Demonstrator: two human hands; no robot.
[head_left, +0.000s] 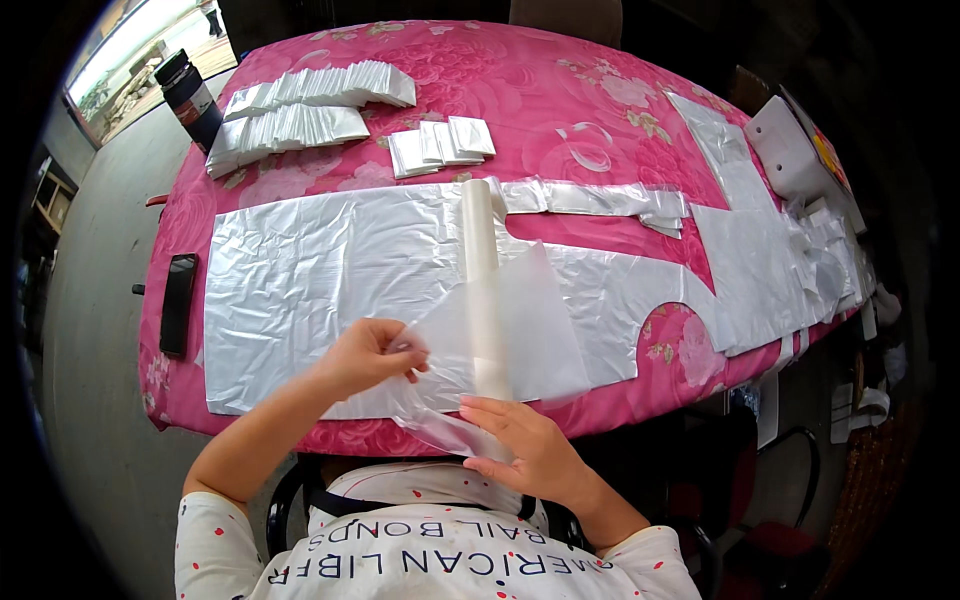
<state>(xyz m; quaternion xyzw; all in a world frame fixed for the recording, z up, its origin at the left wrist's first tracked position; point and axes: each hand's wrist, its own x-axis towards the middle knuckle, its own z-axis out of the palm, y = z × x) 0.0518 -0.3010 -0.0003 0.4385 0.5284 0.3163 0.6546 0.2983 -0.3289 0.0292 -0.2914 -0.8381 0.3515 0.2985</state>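
A silvery-white thin plastic sheet [300, 270] with curved cut-outs lies spread across the table in front of me. Across its middle stands a long, narrow whitish roll [482, 240], pointing away from me. A translucent plastic film [545, 325] fans out around the roll, blurred in places. Left of the roll, my left hand [375, 358] is closed in a pinch on the film's edge. At the roll's near end, my right hand [525, 445] has its fingers stretched out over the film, thumb apart. What lies under its palm is hidden.
Folded white plastic packets [300, 100] stand in rows at the far left, with a smaller group [440, 145] beside them. A dark bottle [190, 100] and a black phone [178, 305] are on the left. More plastic sheets [750, 270] pile up on the right of the pink tablecloth [600, 110].
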